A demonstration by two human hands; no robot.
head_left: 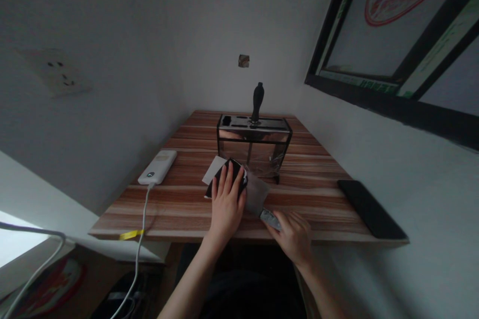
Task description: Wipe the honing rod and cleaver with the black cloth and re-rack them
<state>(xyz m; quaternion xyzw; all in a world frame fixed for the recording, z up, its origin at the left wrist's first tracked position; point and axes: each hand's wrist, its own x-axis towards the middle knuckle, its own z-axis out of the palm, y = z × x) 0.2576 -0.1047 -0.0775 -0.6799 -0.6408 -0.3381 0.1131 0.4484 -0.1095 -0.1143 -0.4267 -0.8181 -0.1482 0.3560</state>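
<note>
My left hand (227, 199) lies flat, fingers stretched out, on a black block-shaped object (235, 175) in the middle of the wooden table (179, 209). My right hand (294, 237) is closed round the handle of a broad-bladed knife (258, 194). The blade lies flat by the black object, just right of my left hand. A pale sheet of paper (212, 169) sits under the black object. Behind them stands a metal knife holder (253, 144) with one black knife handle (257, 102) sticking up from its top.
A white power bank (157, 167) lies at the table's left with a white cable (140, 239) running over the front edge. A black flat phone-like slab (370, 209) rests at the right edge. Walls enclose the table on left, back and right.
</note>
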